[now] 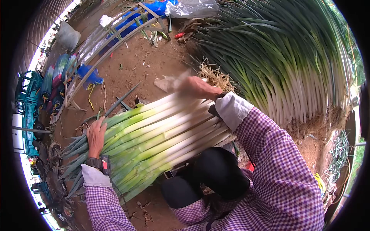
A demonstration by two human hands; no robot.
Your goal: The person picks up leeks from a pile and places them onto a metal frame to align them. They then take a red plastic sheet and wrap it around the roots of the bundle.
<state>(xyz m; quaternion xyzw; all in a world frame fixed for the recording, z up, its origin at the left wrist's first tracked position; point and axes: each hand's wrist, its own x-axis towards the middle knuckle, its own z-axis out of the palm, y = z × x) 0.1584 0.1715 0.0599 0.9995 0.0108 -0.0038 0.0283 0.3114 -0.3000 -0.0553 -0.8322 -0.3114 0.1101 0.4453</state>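
Observation:
A wide layer of long leeks [165, 131] lies side by side in front of my knees, white ends to the right and green leaves to the left. My left hand [96, 136] rests with its fingers spread on the leaves at the far left edge of the layer. Over the upper right, my right hand [198, 87] is at the white ends beside a tuft of roots [216, 75]. Motion blurs its fingers, and what they hold, if anything, cannot be made out.
A large pile of leeks [285, 57] fills the upper right. A curved wooden frame [111, 48] stands at the upper left near blue plastic [90, 74]. Brown soil [146, 65] lies between. Black knee pads [221, 173] show below the leeks.

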